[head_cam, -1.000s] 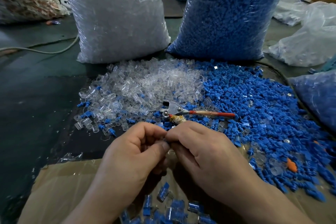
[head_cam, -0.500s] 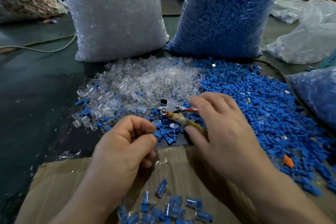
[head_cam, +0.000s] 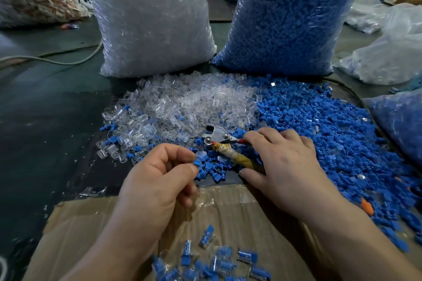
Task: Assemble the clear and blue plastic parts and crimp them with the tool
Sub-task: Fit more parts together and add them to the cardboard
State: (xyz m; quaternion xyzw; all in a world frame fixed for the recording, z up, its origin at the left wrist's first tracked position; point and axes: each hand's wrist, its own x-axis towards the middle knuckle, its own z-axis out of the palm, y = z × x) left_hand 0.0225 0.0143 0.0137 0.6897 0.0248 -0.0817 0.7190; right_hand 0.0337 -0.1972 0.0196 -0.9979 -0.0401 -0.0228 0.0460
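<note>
Large clear plastic sack of clear parts (head_cam: 150,20), upper centre, white label reading "SJ-017"; large clear sack of blue parts (head_cam: 287,18), upper right; loose heap of blue plastic plugs (head_cam: 331,134), right of centre; loose heap of clear plastic sleeves (head_cam: 182,105), centre; brown cardboard sheet (head_cam: 228,214), bottom, carrying assembled clear-and-blue pieces (head_cam: 212,260); right hand (head_cam: 283,166), fingers curled round the handles of the metal crimping tool with one tape-wrapped and one red handle (head_cam: 226,146); left hand (head_cam: 157,180), pinching a small blue plug (head_cam: 196,163) between thumb and forefinger.
</note>
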